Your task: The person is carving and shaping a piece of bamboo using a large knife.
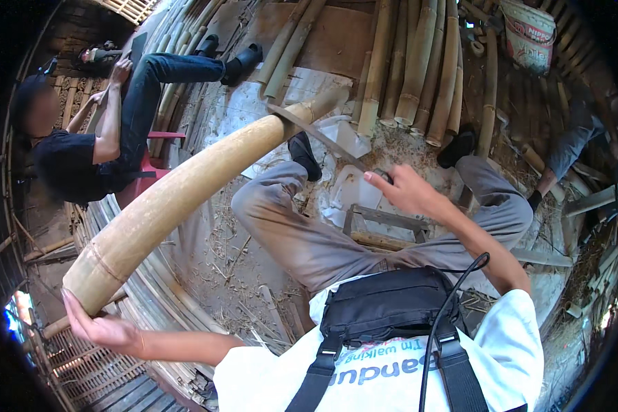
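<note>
A thick, pale bamboo pole [178,182] slants across my front, its near end at the lower left and its far end past my knees. My left hand [103,331] cups the near end from below, fingers against the rim; part of the grip is hidden by the pole. In my right hand [415,193] is a long-bladed knife [326,142], gripped by its dark handle. Its blade lies across the pole near the far end and appears to touch it.
Several bamboo poles [419,62] lie ahead on the floor. A white paint bucket [529,34] stands at the far right. A small wooden frame [388,226] sits between my legs. Another person [82,151] sits at left on a red stool [142,175]; split bamboo strips [161,295] lie beside my left arm.
</note>
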`<state>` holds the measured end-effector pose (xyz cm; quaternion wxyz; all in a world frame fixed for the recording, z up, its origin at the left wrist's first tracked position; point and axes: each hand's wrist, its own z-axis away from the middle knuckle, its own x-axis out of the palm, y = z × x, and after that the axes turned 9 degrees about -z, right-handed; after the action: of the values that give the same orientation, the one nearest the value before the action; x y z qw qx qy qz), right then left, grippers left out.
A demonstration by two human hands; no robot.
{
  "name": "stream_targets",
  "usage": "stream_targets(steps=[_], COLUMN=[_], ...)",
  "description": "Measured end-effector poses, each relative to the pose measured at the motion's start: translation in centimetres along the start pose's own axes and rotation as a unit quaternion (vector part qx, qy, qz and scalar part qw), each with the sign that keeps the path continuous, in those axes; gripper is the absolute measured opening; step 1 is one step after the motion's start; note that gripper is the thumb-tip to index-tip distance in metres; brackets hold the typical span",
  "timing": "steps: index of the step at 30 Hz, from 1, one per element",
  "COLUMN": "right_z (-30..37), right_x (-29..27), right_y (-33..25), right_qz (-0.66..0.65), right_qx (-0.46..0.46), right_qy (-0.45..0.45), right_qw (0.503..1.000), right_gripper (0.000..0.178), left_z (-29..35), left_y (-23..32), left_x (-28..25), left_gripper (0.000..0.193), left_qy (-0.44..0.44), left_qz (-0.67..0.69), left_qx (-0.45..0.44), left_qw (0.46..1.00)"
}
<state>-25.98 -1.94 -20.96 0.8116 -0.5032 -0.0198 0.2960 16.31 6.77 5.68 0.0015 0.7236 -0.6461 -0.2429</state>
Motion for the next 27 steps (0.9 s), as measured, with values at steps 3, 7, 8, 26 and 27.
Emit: stream_targets(steps=[3, 7, 8, 26, 27], right_z=[1.2, 1.8, 1.6, -0.1, -1.1], right_x=[0.9, 2.1, 2.4, 5.0, 5.6], right_y=[-0.9, 0.8, 1.6, 6.8, 7.5], right_qz=[-0.028, -0.037, -0.052, -0.109, -0.142], right_qx=[-0.096, -0.092, -0.109, -0.041, 0.008], right_qy=[0.003, -0.01, -0.006, -0.022, -0.004], right_qw=[0.995, 0.995, 0.993, 0.993, 0.99], right_gripper=[0.066, 0.064, 0.063, 0.072, 0.072], left_z=[-0.1, 0.2, 0.4, -0.7, -1.2], left_y=[0.7, 0.3, 0.1, -3.3, -3.8], left_x=[1.9, 2.7, 2.4, -4.1, -4.1], left_gripper=[0.037, 0.026, 0.024, 0.018, 0.018], left_qy=[0.039, 0.073, 0.089, 0.008, 0.025], left_qz=[0.089, 0.169, 0.188, 0.445, 0.43], left_qx=[-0.059, -0.025, -0.016, 0.104, 0.112], left_qw=[0.994, 0.983, 0.978, 0.889, 0.896])
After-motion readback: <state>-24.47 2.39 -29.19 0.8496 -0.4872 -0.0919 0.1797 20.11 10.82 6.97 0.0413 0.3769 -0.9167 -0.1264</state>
